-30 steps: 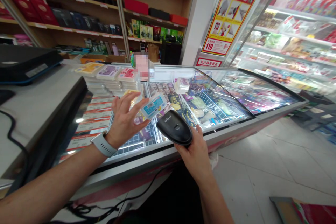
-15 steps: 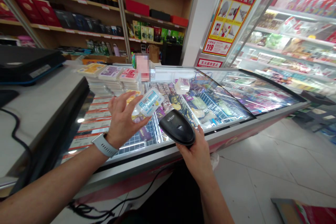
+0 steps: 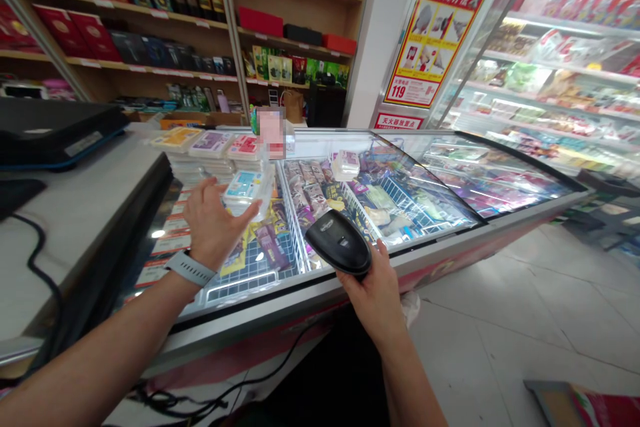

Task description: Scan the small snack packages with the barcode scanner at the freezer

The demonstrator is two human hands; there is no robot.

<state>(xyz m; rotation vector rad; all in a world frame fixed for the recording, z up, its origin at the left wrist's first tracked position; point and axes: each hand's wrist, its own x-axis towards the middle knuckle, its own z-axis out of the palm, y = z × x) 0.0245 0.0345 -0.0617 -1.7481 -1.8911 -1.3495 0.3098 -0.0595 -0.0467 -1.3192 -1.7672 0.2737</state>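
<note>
My left hand [image 3: 213, 227], with a pale band on its wrist, is over the near left part of the chest freezer. Its fingers and thumb are on either side of a clear plastic box [image 3: 243, 185] with a blue label. The fingertips are partly hidden. Just right of the label a strip of clear plastic [image 3: 267, 187] stands upright near the thumb tip; whether it belongs to the same box I cannot tell. In my right hand [image 3: 374, 290] is a black barcode scanner [image 3: 339, 243], its head pointing up and left above the freezer's front edge.
Stacks of boxes with orange, purple and red labels [image 3: 213, 142] are behind my left hand. Packaged food in wire baskets [image 3: 295, 227] fills the freezer. A lone plastic box [image 3: 346, 165] is farther back. A black device [image 3: 55, 133] is on the left counter; a cable [image 3: 35, 240] runs there.
My left hand has moved left and slightly lower. The blue label, formerly tilted up between the fingers, now appears farther left and flatter. My right hand and the scanner have barely moved.
</note>
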